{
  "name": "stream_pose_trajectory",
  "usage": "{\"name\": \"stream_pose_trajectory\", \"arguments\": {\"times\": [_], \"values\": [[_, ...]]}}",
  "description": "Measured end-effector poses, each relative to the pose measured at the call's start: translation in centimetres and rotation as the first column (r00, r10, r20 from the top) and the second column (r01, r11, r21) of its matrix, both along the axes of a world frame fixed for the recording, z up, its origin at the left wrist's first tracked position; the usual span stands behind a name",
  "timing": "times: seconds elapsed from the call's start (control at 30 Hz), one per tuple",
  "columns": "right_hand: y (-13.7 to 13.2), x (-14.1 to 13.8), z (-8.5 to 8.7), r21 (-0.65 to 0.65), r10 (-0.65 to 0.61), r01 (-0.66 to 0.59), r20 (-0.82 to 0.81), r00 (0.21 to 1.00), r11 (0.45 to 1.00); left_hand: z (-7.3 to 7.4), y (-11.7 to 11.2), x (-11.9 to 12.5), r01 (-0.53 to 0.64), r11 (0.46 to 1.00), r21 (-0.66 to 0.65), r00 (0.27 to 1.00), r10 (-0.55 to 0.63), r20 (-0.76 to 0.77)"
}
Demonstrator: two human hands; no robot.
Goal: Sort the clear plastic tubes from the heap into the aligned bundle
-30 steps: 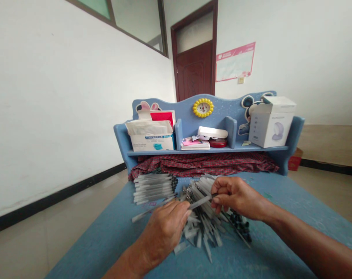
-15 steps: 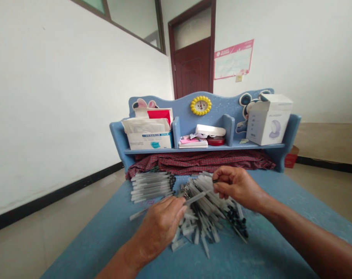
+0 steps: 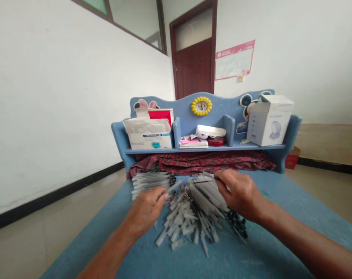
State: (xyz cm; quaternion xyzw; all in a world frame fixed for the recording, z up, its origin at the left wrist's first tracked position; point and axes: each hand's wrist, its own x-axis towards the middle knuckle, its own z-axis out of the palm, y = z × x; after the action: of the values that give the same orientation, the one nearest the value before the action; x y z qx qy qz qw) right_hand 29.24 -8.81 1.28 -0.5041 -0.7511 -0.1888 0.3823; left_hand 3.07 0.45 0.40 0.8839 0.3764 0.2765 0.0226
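Note:
My left hand (image 3: pixel 149 205) is closed around a frosted, see-through pen barrel (image 3: pixel 174 186), whose free end points up and to the right. My right hand (image 3: pixel 236 192) is pinched above the right side of a loose heap of pen parts (image 3: pixel 203 197). A thin dark pen refill (image 3: pixel 203 181) reaches leftward from its fingertips, which are partly hidden. Pale caps (image 3: pixel 178 228) spread toward the front of the heap, and black pieces (image 3: pixel 240 224) lie beneath my right wrist. Beyond my left hand, a neat stack of frosted pens (image 3: pixel 149 180) has dark ends facing right.
The blue table (image 3: pixel 170 263) has a raised shelf (image 3: pixel 234 147) along its back. On it stand a mask box (image 3: pixel 149 141), a red round tin (image 3: pixel 216 142) and a white carton (image 3: pixel 268 124). Checked cloth (image 3: pixel 193 162) is bunched underneath. A yellow-rimmed clock (image 3: pixel 201 105) is on the backboard.
My left hand has moved left and away, toward the stack, with a barrel in it. My right hand has turned palm-down over the heap; the dark piece at its fingertips no longer shows.

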Motion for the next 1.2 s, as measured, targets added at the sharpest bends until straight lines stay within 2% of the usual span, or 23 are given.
{"name": "stream_pose_trajectory", "arguments": {"times": [0.07,0.13,0.23,0.33,0.43,0.5,0.6,0.73,0.97,1.07,1.2], "values": [[-0.2,-0.9,-0.9,-0.014,0.059,-0.058,0.173,0.983,0.998,-0.1,-0.3,0.3,0.005,1.000,-0.025,1.000,-0.005,-0.018],[-0.5,-1.4,-1.3,-0.062,0.094,-0.080,0.256,0.962,0.995,-0.1,-0.6,0.4,0.008,0.999,-0.035,0.999,-0.009,-0.032],[-0.8,-1.5,-0.9,-0.156,0.104,-0.072,0.206,0.973,0.985,-0.2,-0.8,0.6,0.017,0.999,-0.034,0.999,-0.018,-0.039],[-0.9,-0.8,0.5,-0.277,-0.005,0.028,0.086,0.996,0.960,-0.1,-0.9,0.6,0.032,0.998,-0.044,0.999,-0.034,-0.038],[-0.8,0.7,2.1,-0.447,-0.094,0.129,0.100,0.991,0.885,0.0,-0.9,0.7,0.042,0.998,-0.056,0.998,-0.045,-0.048],[-0.7,1.7,2.7,-0.547,-0.067,0.145,0.161,0.985,0.824,-0.1,-0.9,0.7,0.053,0.997,-0.061,0.997,-0.056,-0.052],[-0.9,2.5,2.7,-0.641,0.019,0.164,0.269,0.963,0.750,-0.2,-0.9,0.8,0.069,0.995,-0.072,0.996,-0.073,-0.056],[-1.3,1.9,2.3,-0.665,0.073,0.218,0.382,0.921,0.715,-0.4,-0.7,0.8,0.078,0.994,-0.080,0.993,-0.085,-0.081],[-1.3,1.0,2.5,-0.711,0.076,0.314,0.458,0.885,0.630,-0.8,-0.6,0.9,0.076,0.994,-0.072,0.987,-0.086,-0.138],[-1.2,1.4,2.6,-0.709,0.070,0.313,0.454,0.888,0.632,-0.6,-0.8,1.0,0.073,0.995,-0.065,0.986,-0.082,-0.147],[-1.2,1.9,3.0,-0.661,0.027,0.263,0.394,0.919,0.702,-0.6,-1.1,1.1,0.124,0.991,-0.045,0.986,-0.128,-0.105]]}}
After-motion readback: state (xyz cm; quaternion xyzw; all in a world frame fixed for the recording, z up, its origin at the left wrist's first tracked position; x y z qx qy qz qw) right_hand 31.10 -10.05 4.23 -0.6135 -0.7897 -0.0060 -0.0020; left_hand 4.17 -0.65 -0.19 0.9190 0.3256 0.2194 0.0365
